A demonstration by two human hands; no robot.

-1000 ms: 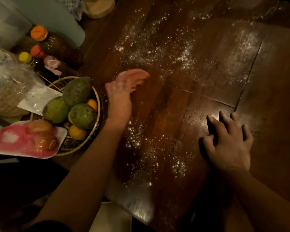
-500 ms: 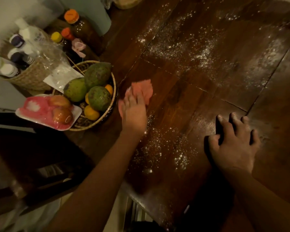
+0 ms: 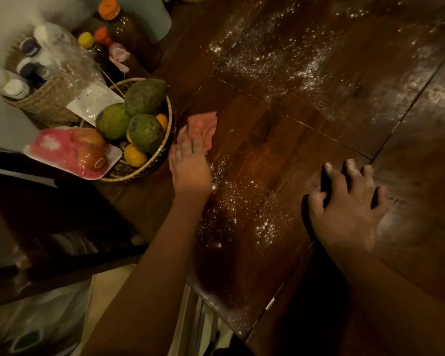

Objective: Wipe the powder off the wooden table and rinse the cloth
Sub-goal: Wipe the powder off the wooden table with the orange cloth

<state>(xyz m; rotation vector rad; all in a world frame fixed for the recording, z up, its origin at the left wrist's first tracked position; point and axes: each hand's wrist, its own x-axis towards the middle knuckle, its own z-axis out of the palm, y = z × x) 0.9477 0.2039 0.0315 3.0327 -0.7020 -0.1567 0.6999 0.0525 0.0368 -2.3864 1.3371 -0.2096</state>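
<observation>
A pink cloth (image 3: pixel 203 127) lies crumpled on the dark wooden table (image 3: pixel 280 140), just right of the fruit basket. My left hand (image 3: pixel 190 168) presses flat on its near half, fingers straight. White powder (image 3: pixel 262 62) is scattered across the far boards. A second patch of powder (image 3: pixel 242 209) lies near the front edge, between my two hands. My right hand (image 3: pixel 347 206) rests on the table at the right with fingers spread and dusted white, holding nothing.
A woven basket (image 3: pixel 165 160) of green and orange fruit sits at the table's left edge, touching the cloth. A white tray (image 3: pixel 113 155) with wrapped fruit overlaps it. Bottles (image 3: pixel 121 24) and a wicker basket (image 3: pixel 49 98) stand behind. A dark chair (image 3: pixel 62 201) is below left.
My left hand has drawn the cloth back toward me and left, up to the basket, turning from edge-on to flat. The right hand has stayed put.
</observation>
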